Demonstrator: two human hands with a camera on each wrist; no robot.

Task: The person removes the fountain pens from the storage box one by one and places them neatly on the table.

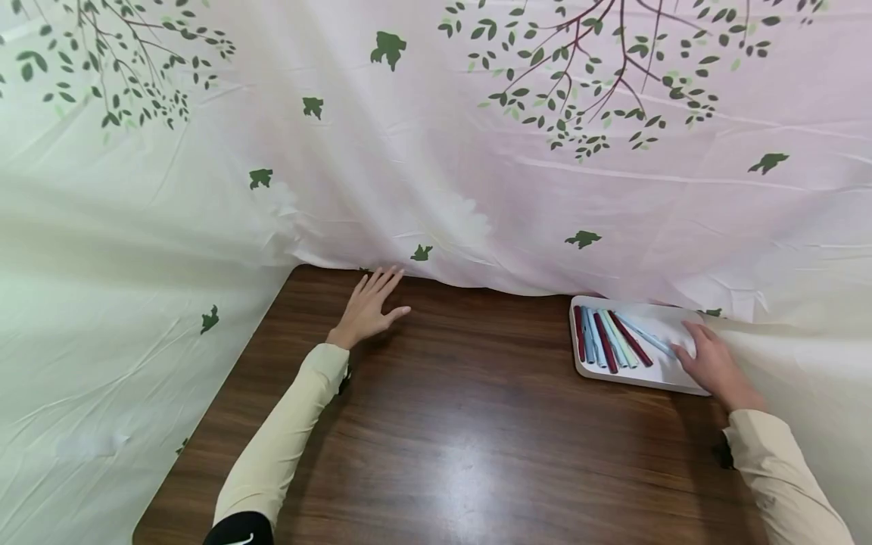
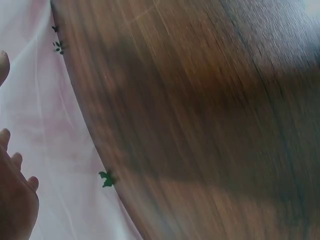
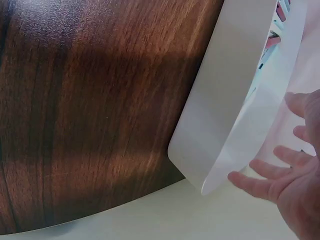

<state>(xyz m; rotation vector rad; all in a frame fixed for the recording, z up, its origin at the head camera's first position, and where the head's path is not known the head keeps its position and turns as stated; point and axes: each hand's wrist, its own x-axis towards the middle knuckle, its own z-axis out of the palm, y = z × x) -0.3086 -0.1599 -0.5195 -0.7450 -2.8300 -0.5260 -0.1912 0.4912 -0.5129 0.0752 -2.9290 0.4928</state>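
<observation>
My left hand [image 1: 368, 310] is held over the far left part of the table with its fingers straight and spread, nothing in them. On the right side stands a white tray [image 1: 633, 381] holding several slim pen-like sticks in dark red [image 1: 605, 344], blue and pale green. One light blue stick [image 1: 643, 334] lies slanted, apart from the row. My right hand [image 1: 715, 367] is over the tray's right end, its thumb close to that stick's tip in the head view. From the right wrist, this hand [image 3: 292, 185] shows loosely spread fingers beside the tray wall [image 3: 215, 95].
A dark wooden table [image 1: 463, 424] spans the middle, with a glare patch at the front. Pale cloth [image 1: 477, 212] printed with leaves and branches hangs along the back and both sides. The tray's far side is close to the cloth.
</observation>
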